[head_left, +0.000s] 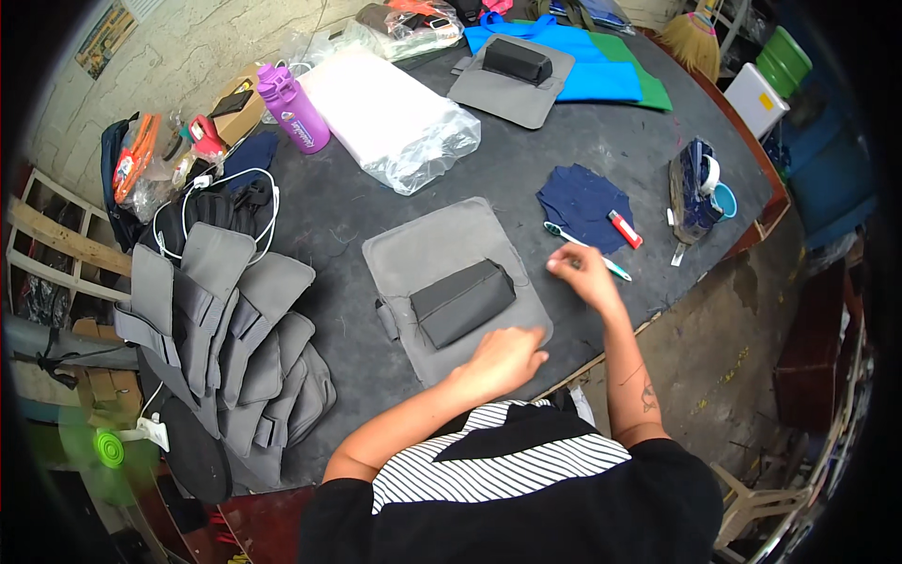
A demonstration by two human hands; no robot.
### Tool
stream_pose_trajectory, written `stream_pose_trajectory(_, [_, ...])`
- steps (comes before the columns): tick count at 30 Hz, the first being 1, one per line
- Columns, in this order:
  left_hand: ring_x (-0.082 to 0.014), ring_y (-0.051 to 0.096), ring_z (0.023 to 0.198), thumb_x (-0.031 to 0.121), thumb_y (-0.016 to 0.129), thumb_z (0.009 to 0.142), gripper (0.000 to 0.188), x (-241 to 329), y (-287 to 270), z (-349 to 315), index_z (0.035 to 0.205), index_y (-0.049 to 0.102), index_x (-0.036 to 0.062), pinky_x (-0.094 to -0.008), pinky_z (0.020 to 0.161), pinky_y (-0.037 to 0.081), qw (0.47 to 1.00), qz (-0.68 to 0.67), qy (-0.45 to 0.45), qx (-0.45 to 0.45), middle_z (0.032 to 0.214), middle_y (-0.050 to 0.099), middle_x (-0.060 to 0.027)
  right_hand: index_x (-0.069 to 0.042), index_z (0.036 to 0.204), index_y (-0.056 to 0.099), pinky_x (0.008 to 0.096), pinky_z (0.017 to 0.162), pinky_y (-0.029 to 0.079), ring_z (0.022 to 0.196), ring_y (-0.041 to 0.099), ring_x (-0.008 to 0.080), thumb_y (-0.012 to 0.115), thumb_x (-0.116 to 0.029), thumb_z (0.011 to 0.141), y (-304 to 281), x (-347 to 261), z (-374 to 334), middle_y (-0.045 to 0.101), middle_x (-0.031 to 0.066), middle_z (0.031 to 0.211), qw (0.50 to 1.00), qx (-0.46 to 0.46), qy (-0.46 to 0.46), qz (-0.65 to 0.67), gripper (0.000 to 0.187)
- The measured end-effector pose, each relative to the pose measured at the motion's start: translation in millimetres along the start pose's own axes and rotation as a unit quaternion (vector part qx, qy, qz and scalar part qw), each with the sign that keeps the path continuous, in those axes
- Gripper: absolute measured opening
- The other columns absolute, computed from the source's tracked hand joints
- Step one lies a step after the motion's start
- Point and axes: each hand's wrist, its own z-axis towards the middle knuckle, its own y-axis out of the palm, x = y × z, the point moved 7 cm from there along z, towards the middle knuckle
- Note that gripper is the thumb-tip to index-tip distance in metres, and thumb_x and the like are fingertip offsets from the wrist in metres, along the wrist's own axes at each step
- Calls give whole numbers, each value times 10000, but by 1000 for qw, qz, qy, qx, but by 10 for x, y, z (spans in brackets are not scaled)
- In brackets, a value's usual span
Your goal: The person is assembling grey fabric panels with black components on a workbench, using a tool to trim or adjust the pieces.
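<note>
In the head view, the grey panel (pixel 434 237) with its black padded block (pixel 463 303) lies flat on the bench (pixel 329 268), likely for easy reach. The left hand (pixel 507 361), loosely curled, is over its near edge; the right hand's (pixel 584 275) fingers bunch near the toothbrush (pixel 617 271). I cannot tell whether either grips anything.

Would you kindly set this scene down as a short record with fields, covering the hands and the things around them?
Left grip: left hand over the near part of the grey panel
Right grip: right hand, fingers bent, by the toothbrush-like stick; anything held is unclear
On the panel: dark padded block
Right side: navy cloth, small red item
Left side: pile of grey pieces
Far side: purple bottle, plastic-wrapped white stack, second grey panel
</note>
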Motion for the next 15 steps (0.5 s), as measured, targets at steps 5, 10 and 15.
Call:
stream_pose_trajectory(5, [-377,586,893,54,584,823,167,-303,-441,-144,986,595,15,-456,789,461,951,132,31,279,951,576,-188,-81,1049,588,341,732,488,843,613,210,860,-230,583,357,-246,-143,623,64,944,977,25,4,-212,560])
stream_pose_trajectory(10, [-317,614,903,-94,504,805,217,-744,-796,98,993,574,-10,-382,778,493,912,-75,76,396,893,606,-162,-91,1091,542,396,760,491,920,614,277,859,-292,585,451,-375,-188,596,81,1019,969,23,26,-244,630])
stream_pose_trajectory(15, [-263,614,909,-103,571,759,248,-910,-755,255,984,590,0,-333,780,496,907,-129,83,392,945,589,-109,-94,1103,532,404,759,491,916,613,293,851,-313,599,480,-370,-201,588,87,1015,966,30,41,-252,635])
